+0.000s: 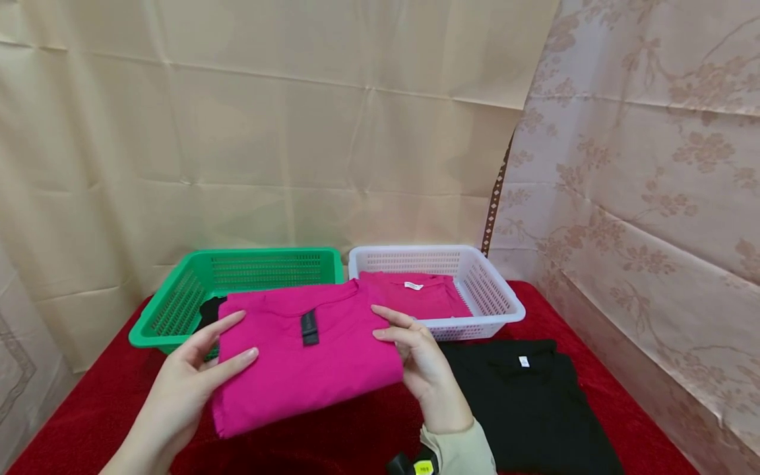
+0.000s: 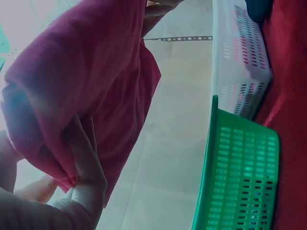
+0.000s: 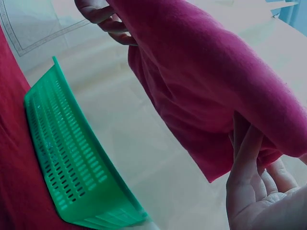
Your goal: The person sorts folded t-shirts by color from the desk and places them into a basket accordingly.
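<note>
A folded magenta T-shirt (image 1: 309, 369) with a black neck label is held up in the air, in front of the two baskets. My left hand (image 1: 190, 376) grips its left edge, thumb and a finger on top and other fingers underneath. On the right edge my right hand (image 1: 424, 369) holds it the same way. Both wrist views show fingers tucked beneath the shirt (image 2: 91, 81), (image 3: 192, 81). A folded black T-shirt (image 1: 528, 402) with a white label lies on the red cloth, right of my right hand.
At the back left stands a green basket (image 1: 160, 323) with something black inside. Beside it, a white basket (image 1: 493, 293) holds a folded pink shirt (image 1: 427, 300). Red cloth (image 1: 77, 429) covers the table. Beige curtain (image 1: 267, 132) hangs behind, floral cloth (image 1: 665, 198) at the right.
</note>
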Demonstrator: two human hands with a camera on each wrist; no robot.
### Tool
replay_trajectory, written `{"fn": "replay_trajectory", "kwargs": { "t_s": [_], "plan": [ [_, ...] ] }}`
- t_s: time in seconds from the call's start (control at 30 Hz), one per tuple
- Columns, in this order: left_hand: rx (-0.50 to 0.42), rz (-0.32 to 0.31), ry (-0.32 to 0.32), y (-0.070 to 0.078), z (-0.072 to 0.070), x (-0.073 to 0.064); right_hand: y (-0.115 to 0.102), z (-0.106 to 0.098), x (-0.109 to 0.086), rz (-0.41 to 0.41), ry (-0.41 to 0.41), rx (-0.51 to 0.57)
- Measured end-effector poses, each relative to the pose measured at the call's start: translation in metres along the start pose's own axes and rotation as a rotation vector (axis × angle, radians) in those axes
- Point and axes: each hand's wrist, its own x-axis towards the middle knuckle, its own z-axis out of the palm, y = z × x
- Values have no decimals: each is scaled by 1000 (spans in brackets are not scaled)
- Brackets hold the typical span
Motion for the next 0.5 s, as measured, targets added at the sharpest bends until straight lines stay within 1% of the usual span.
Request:
{"fn": "replay_trajectory", "kwargs": {
  "t_s": [0.23, 0.5],
  "plan": [
    [45, 4, 9, 3, 9, 4, -3, -6, -1, -29, 29, 30],
    [17, -10, -19, 6, 20, 9, -7, -13, -1, -70, 65, 64]
  ]
}}
